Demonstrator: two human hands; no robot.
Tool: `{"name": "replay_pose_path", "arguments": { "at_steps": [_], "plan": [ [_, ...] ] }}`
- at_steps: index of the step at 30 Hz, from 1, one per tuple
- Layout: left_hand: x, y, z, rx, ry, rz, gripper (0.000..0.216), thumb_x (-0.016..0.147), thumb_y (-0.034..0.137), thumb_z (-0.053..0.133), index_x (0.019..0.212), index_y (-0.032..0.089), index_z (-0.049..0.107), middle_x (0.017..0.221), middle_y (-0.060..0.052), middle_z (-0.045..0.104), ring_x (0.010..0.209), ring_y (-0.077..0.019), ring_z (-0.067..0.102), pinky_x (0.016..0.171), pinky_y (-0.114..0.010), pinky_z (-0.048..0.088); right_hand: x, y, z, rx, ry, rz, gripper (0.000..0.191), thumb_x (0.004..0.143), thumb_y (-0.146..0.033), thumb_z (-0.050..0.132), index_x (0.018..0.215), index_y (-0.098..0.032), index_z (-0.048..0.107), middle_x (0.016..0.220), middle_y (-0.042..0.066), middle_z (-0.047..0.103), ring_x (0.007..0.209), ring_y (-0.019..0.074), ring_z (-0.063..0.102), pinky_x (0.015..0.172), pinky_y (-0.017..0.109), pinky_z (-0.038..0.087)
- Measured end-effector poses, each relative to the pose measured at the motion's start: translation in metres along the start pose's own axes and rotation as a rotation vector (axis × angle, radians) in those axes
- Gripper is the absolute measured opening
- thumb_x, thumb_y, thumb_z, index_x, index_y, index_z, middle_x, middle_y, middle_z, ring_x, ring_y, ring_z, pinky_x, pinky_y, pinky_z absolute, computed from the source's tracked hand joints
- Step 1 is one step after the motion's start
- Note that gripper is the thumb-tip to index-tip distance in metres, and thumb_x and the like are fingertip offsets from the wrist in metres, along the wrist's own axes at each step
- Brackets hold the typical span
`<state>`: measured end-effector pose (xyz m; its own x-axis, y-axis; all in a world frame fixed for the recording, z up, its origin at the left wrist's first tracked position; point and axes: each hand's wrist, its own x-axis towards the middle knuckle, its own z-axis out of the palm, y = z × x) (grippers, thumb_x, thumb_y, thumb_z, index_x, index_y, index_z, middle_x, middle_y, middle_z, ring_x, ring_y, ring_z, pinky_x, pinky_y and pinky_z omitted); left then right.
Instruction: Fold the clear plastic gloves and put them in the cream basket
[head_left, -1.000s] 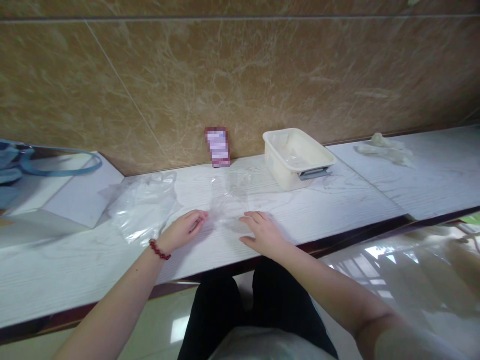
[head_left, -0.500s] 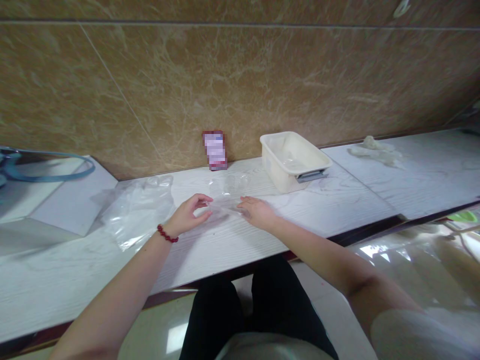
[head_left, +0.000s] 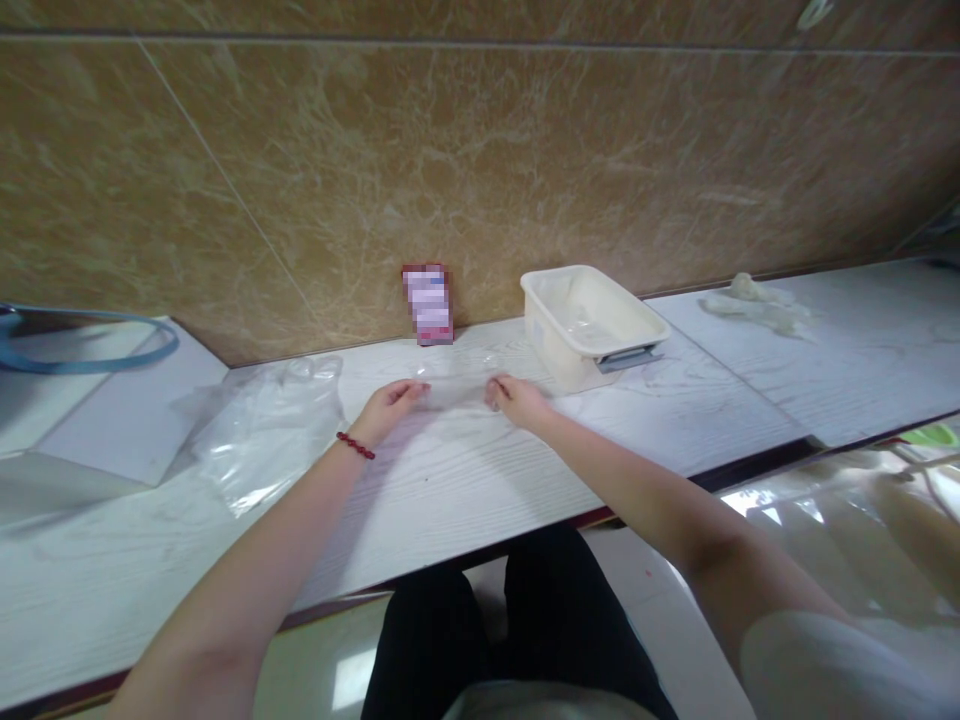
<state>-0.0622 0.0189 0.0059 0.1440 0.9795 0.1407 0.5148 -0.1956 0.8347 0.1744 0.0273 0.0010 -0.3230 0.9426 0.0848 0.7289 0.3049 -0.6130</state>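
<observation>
Between my hands stretches a clear plastic piece (head_left: pixel 459 390), thin and see-through, so its exact kind is hard to make out. My left hand (head_left: pixel 394 402), with a red bead bracelet at the wrist, pinches its left end. At the opposite end my right hand (head_left: pixel 517 399) has its fingers closed on the same plastic. More clear plastic lies on the white worktop (head_left: pixel 420 500) just behind the hands. A heap of clear plastic bags (head_left: pixel 262 430) rests left of my left hand.
A cream plastic bin (head_left: pixel 564 350) with a grey handle stands at the back right, holding something clear. Against the wall leans a blurred red-edged card (head_left: pixel 429 305). A white box (head_left: pixel 112 410) is at left; crumpled pale gloves (head_left: pixel 757 305) lie far right.
The fingers of both hands have closed, from a looser hold to a pinch on the clear plastic. The plastic now looks stretched flatter between them. The view has shifted slightly.
</observation>
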Motion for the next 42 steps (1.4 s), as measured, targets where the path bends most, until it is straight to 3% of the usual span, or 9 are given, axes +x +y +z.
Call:
{"name": "replay_pose_path", "arguments": {
  "at_steps": [3, 7, 10, 13, 17, 23, 29, 37, 42],
  "plan": [
    [0.018, -0.002, 0.012, -0.060, 0.061, -0.115, 0.041, 0.075, 0.045, 0.042, 0.094, 0.013, 0.059, 0.088, -0.007, 0.065, 0.081, -0.0156, 0.058, 0.073, -0.027, 0.044, 0.018, 0.000, 0.003, 0.042, 0.017, 0.129, 0.031, 0.088, -0.030, 0.023, 0.088, -0.018, 0.052, 0.077, 0.001, 0.064, 0.063, 0.0069, 0.058, 0.058, 0.016, 0.038],
    [0.041, -0.009, 0.026, -0.035, 0.183, -0.295, 0.037, 0.076, 0.034, 0.042, 0.105, 0.013, 0.051, 0.084, -0.008, 0.065, 0.067, -0.0132, 0.060, 0.060, -0.024, 0.045, 0.036, -0.004, 0.004, -0.069, -0.005, 0.278, 0.034, 0.087, -0.033, 0.026, 0.085, -0.016, 0.055, 0.070, 0.004, 0.065, 0.065, 0.0099, 0.060, 0.058, 0.017, 0.039],
    [0.049, -0.010, 0.030, 0.168, 0.274, -0.294, 0.043, 0.074, 0.030, 0.045, 0.113, 0.014, 0.042, 0.078, -0.007, 0.065, 0.063, -0.0143, 0.060, 0.059, -0.025, 0.044, 0.043, -0.009, 0.005, -0.167, -0.024, 0.358, 0.035, 0.086, -0.034, 0.028, 0.088, -0.014, 0.056, 0.068, 0.006, 0.065, 0.067, 0.0123, 0.061, 0.059, 0.019, 0.040],
    [0.050, -0.007, 0.031, 0.403, 0.320, -0.266, 0.045, 0.070, 0.029, 0.049, 0.112, 0.014, 0.041, 0.073, -0.007, 0.065, 0.072, -0.0181, 0.060, 0.063, -0.027, 0.042, 0.043, -0.013, 0.008, -0.233, 0.016, 0.394, 0.032, 0.085, -0.033, 0.031, 0.093, -0.013, 0.055, 0.081, 0.011, 0.065, 0.076, 0.0150, 0.061, 0.062, 0.021, 0.041],
    [0.046, -0.003, 0.032, 0.524, 0.300, -0.238, 0.038, 0.071, 0.028, 0.046, 0.107, 0.018, 0.044, 0.072, -0.004, 0.064, 0.072, -0.0177, 0.059, 0.064, -0.026, 0.041, 0.039, -0.013, 0.011, -0.324, 0.107, 0.402, 0.031, 0.083, -0.032, 0.033, 0.097, -0.013, 0.053, 0.091, 0.014, 0.062, 0.084, 0.0193, 0.059, 0.067, 0.026, 0.042],
    [0.042, -0.002, 0.035, 0.601, 0.254, -0.107, 0.027, 0.071, 0.021, 0.040, 0.094, 0.018, 0.054, 0.074, -0.006, 0.061, 0.072, -0.0187, 0.057, 0.068, -0.028, 0.041, 0.037, -0.010, 0.010, -0.384, 0.076, 0.416, 0.033, 0.082, -0.039, 0.035, 0.097, -0.016, 0.052, 0.091, 0.013, 0.060, 0.084, 0.0220, 0.058, 0.066, 0.031, 0.043],
    [0.049, -0.001, 0.035, 0.439, 0.331, -0.193, 0.029, 0.067, 0.020, 0.044, 0.095, 0.016, 0.053, 0.078, -0.006, 0.061, 0.074, -0.0173, 0.057, 0.067, -0.027, 0.042, 0.040, -0.008, 0.012, -0.389, 0.169, 0.296, 0.027, 0.079, -0.034, 0.041, 0.091, -0.014, 0.054, 0.096, 0.014, 0.057, 0.092, 0.0213, 0.052, 0.075, 0.029, 0.040],
    [0.055, -0.012, 0.037, 0.302, 0.413, -0.236, 0.022, 0.067, 0.022, 0.045, 0.085, 0.018, 0.057, 0.069, -0.001, 0.060, 0.064, -0.0137, 0.056, 0.060, -0.024, 0.042, 0.049, -0.001, 0.015, -0.167, 0.219, 0.272, 0.010, 0.076, -0.023, 0.045, 0.082, -0.017, 0.050, 0.078, 0.004, 0.059, 0.074, 0.0136, 0.054, 0.064, 0.023, 0.037],
    [0.056, -0.012, 0.037, 0.342, 0.366, -0.224, 0.025, 0.067, 0.019, 0.044, 0.086, 0.016, 0.060, 0.071, -0.003, 0.060, 0.064, -0.0135, 0.056, 0.061, -0.024, 0.044, 0.050, 0.001, 0.017, -0.152, 0.273, 0.273, 0.025, 0.072, -0.017, 0.049, 0.097, -0.017, 0.047, 0.091, 0.006, 0.055, 0.080, 0.0127, 0.051, 0.070, 0.023, 0.036]
  ]
}}
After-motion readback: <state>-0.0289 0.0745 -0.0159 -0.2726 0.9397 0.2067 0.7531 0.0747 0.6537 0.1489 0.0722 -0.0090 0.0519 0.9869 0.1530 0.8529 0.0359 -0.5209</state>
